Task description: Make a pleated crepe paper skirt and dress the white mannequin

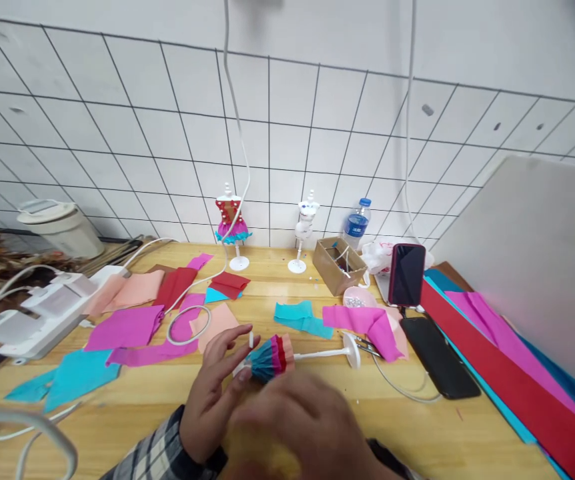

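Note:
A small white mannequin stand [317,354] lies on its side on the wooden table [142,407], wearing a layered paper skirt [271,357] in blue, magenta, red and pink. My left hand [212,393] has its fingers curled around the top end of the mannequin beside the skirt. My right hand [302,427] is close to the camera and blurred, just below the skirt; its fingers cannot be made out.
Crepe paper pieces [127,327] in magenta, blue, red and peach litter the table. Two upright mannequins [231,223] [303,230] stand at the tiled wall. A cardboard box [337,265], water bottle [356,223], two phones [406,273] [435,357], cables and long paper strips [497,360] lie right.

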### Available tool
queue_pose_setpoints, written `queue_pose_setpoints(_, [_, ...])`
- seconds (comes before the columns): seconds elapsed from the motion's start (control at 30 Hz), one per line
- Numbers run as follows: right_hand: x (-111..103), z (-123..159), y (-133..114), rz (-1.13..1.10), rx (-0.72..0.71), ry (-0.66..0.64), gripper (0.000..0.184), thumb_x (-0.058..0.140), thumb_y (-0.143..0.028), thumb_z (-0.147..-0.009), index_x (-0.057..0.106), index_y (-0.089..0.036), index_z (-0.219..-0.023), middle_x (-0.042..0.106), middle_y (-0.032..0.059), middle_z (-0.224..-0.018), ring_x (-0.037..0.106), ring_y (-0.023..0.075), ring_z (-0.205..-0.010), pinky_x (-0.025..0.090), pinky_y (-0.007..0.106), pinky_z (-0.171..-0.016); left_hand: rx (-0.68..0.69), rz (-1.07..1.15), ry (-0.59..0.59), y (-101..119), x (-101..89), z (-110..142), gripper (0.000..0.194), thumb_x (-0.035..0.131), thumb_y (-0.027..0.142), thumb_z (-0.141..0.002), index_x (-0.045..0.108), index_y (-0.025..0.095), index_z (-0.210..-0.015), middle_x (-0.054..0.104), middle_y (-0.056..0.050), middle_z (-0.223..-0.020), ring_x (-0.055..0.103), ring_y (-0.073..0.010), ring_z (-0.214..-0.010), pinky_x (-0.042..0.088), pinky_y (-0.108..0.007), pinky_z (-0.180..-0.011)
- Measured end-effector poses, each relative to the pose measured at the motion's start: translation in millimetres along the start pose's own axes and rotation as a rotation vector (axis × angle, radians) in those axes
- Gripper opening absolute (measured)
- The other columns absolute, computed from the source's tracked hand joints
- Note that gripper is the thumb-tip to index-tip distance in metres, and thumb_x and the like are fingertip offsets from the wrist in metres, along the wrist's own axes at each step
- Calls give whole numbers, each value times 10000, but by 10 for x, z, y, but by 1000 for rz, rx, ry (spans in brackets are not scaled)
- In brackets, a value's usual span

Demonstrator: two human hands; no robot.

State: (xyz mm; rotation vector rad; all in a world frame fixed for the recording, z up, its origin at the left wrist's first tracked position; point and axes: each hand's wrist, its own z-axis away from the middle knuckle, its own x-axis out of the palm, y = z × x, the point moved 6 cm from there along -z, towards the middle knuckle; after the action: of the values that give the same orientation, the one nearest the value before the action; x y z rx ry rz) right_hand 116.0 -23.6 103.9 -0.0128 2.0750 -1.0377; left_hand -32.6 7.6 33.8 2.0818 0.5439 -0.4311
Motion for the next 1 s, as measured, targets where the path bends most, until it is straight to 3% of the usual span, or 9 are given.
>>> queue_pose_setpoints(0.13, [-168,-162,160,361,-11,316,189,513,-179,-959,690,-214,-1012,707,73,-883,638,219,-831,537,365,-777,4,40,-26,96,10,21,405,448,275,-981,575,372,-1354,513,-75,-1432,484,-292,-1318,433,-535,-1073])
queue_pose_setpoints(0.27, [-124,-184,244,450,-89,371,163,566,-151,-940,684,-212,-1035,706,49,-897,611,202,-825,514,332,-750,32,45,-61,145,25,46,407,435,250,-983,561,399,-1339,506,-61,-1422,461,-277,-1320,415,-553,-1075])
queue_pose_setpoints(0.47, [-99,-188,317,426,-42,352,143,541,-190,-964,679,-215,-935,672,40,-801,623,198,-780,489,321,-714,70,-2,-51,138,14,77,389,502,253,-951,554,388,-1312,505,-65,-1401,457,-283,-1293,429,-537,-1041])
queue_pose_setpoints(0.67, [-15,-219,426,320,37,280,148,501,-185,-957,641,-222,-929,668,31,-847,633,189,-761,460,298,-694,38,-145,-2,102,-14,48,290,550,216,-920,672,353,-1145,628,-61,-1120,539,-255,-1072,474,-440,-895])
queue_pose_setpoints(1.0, [70,-215,463,197,117,202,151,483,-188,-977,621,-219,-924,653,27,-885,615,178,-779,420,281,-681,70,-85,38,200,-87,-26,168,572,164,-897,708,262,-898,651,-30,-900,566,-200,-903,469,-357,-798])
